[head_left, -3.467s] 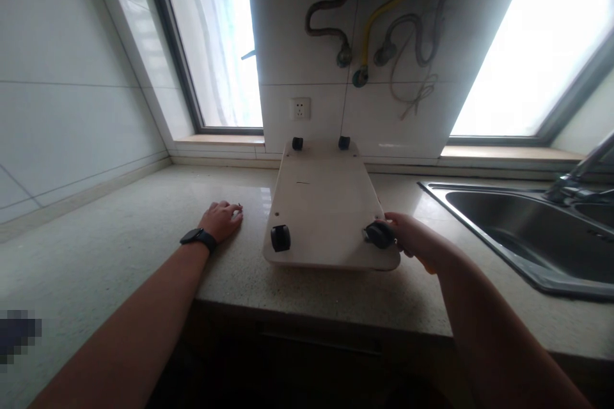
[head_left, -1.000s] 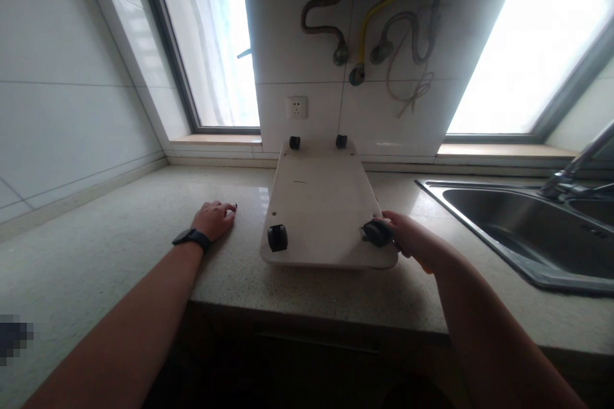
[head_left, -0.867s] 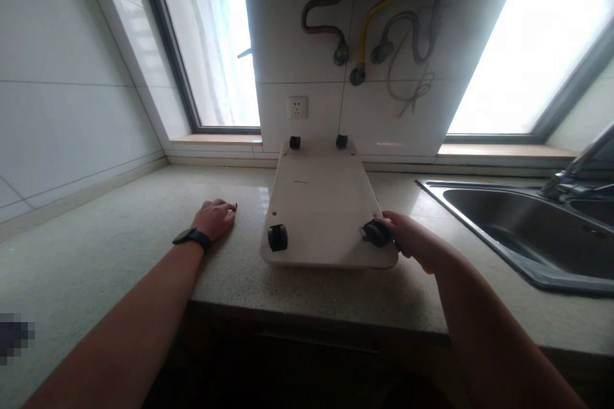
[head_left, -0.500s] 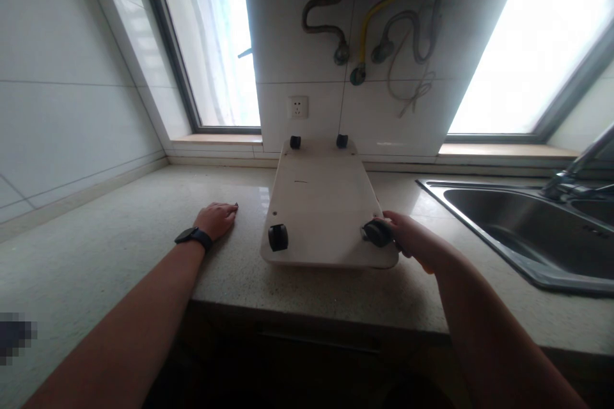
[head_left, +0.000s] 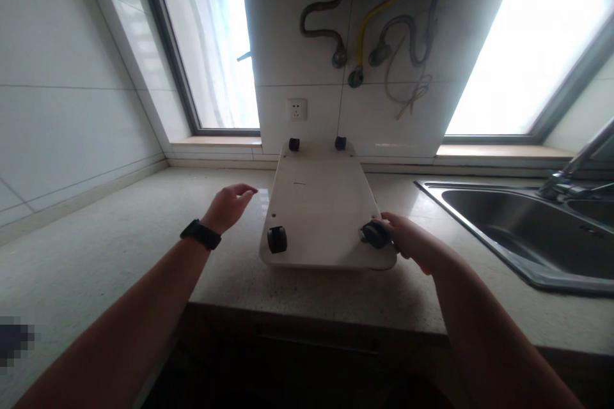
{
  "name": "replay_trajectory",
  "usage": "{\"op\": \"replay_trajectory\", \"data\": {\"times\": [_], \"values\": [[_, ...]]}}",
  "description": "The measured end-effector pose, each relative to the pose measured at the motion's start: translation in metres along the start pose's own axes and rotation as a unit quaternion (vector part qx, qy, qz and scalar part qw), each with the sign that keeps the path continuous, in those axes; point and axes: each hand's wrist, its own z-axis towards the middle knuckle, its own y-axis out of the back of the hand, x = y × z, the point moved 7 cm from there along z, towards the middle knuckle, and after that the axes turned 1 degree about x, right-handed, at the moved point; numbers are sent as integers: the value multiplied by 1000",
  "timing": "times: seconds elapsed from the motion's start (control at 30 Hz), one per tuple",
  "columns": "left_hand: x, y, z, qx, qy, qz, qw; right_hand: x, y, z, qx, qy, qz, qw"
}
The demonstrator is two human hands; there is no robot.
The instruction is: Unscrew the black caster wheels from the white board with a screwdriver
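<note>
An off-white board (head_left: 321,204) with rounded corners lies on the counter, its black casters facing up. My right hand (head_left: 407,239) is closed at the front right caster (head_left: 375,234), its fingers against the wheel and the board's edge. A bit of something orange (head_left: 426,270) shows under the palm; its kind is hidden. My left hand (head_left: 233,204), with a black watch (head_left: 201,234) on the wrist, hovers over the counter left of the board. Its fingers are drawn together; whatever they may hold is too small to make out. The front left caster (head_left: 277,239) stands untouched.
The speckled counter (head_left: 230,287) ends at a front edge above dark cabinets. To the right is a steel sink (head_left: 508,230) with a faucet (head_left: 556,185). Behind the board, the tiled wall bears a socket (head_left: 296,109) and hanging pipes (head_left: 362,25).
My left hand has lifted off the counter and moved toward the board, its fingers now drawn together. My right hand and the board have stayed in place.
</note>
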Motion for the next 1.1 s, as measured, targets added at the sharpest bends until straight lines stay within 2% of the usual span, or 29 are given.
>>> {"op": "replay_trajectory", "data": {"times": [0.07, 0.17, 0.23, 0.33, 0.4, 0.47, 0.63, 0.8, 0.97, 1.1], "values": [[-56, -2, -10, 8, -87, -70, 994, 0, 0, -1, -1, -4, -4, 1000], [-132, -14, -36, 44, -189, -103, 975, 1, 0, -2, -2, -7, -12, 1000], [-165, -22, -51, 68, -216, -88, 970, 2, 0, -1, 0, -8, -14, 1000], [-194, -23, -63, 57, -231, -27, 971, 2, 0, 0, 4, -13, -14, 1000], [-204, -23, -64, 53, -239, -9, 970, 3, 0, 0, 3, -16, -13, 1000], [-212, -31, -61, 74, -255, -32, 964, 5, 1, -2, 1, -14, -9, 1000], [-234, -72, -45, 171, -339, -152, 913, 12, 3, -11, -5, 11, -14, 1000], [-236, -105, -30, 252, -300, -264, 881, 1, 8, 2, -20, 44, -71, 996], [-233, -111, -38, 220, -272, -343, 872, -9, 11, 22, -34, 94, -141, 985], [-225, -108, -44, 161, -243, -338, 895, -2, 18, 21, -42, 127, -185, 974]]}}
